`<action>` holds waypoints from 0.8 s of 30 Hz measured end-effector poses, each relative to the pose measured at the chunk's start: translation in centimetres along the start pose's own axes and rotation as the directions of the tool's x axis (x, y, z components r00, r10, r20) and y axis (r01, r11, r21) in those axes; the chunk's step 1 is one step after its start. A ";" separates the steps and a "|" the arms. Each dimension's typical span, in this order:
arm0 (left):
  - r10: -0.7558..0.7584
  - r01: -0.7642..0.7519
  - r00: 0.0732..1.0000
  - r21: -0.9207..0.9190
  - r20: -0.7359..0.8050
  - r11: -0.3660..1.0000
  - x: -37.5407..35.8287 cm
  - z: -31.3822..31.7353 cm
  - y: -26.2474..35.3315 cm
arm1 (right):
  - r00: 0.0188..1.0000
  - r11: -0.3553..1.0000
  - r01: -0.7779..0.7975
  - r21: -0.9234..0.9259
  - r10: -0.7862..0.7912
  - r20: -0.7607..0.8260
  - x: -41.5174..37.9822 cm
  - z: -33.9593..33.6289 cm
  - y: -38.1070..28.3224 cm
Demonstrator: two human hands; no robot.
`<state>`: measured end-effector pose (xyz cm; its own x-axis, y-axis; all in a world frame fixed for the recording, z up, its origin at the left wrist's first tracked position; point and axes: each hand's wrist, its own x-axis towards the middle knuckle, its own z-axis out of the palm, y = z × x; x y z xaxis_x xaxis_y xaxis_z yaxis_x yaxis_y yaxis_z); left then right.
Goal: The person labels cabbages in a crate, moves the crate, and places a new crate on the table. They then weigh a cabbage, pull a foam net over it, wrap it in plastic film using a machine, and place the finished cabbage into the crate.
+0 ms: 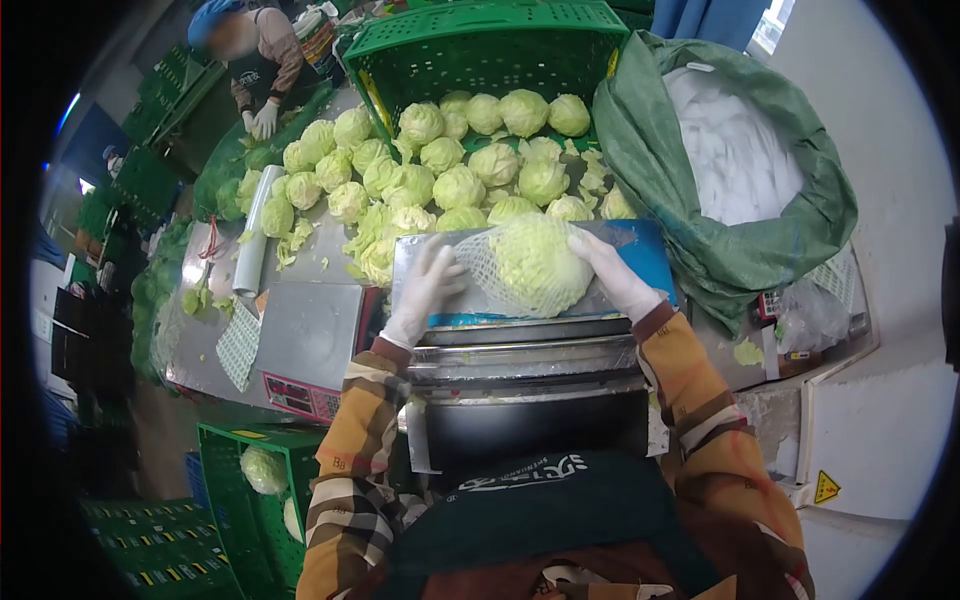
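Note:
A pale green cabbage [545,262] in a white foam net sleeve [492,268] rests on the metal tray of a packing machine [525,350] in front of me. My right hand [612,272], in a white glove, grips the cabbage's right side, with its fingers along the top and side. At the loose left end of the net, my left hand [428,290], gloved too, has its fingers apart and partly bent. It is slightly blurred, and whether its fingertips touch the net is hard to see.
Loose cabbages [410,185] are heaped behind the tray, spilling from a tipped green crate [490,30]. A green sack [650,140] of white net sleeves [735,150] stands right. Left are a scale [310,335] and a film roll [258,230]. A co-worker [260,65] stands far left.

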<state>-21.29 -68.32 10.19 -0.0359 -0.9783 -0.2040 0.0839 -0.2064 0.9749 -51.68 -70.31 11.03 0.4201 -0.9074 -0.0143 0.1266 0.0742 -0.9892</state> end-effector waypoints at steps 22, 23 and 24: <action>0.065 -0.092 0.987 0.181 0.149 0.979 -3.0 -0.5 0.1 | 0.931 0.768 -0.331 -0.548 0.172 -0.321 -5.2 -2.8 -2.2; 0.063 -0.090 0.987 0.182 0.149 0.979 -3.3 -0.9 0.1 | 0.932 0.705 -0.321 -0.633 0.116 -0.343 -5.6 -3.2 -2.1; 0.151 -0.212 0.973 0.414 0.176 0.885 -3.9 -1.6 0.3 | 0.932 0.705 -0.322 -0.632 0.116 -0.344 -6.4 -3.6 -2.2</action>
<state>-19.56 -64.60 11.13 -0.1976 -0.9796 -0.0354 -0.3300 0.0325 0.9434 -57.91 -66.18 12.80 0.0965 -0.9792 -0.1787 -0.6137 0.0828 -0.7852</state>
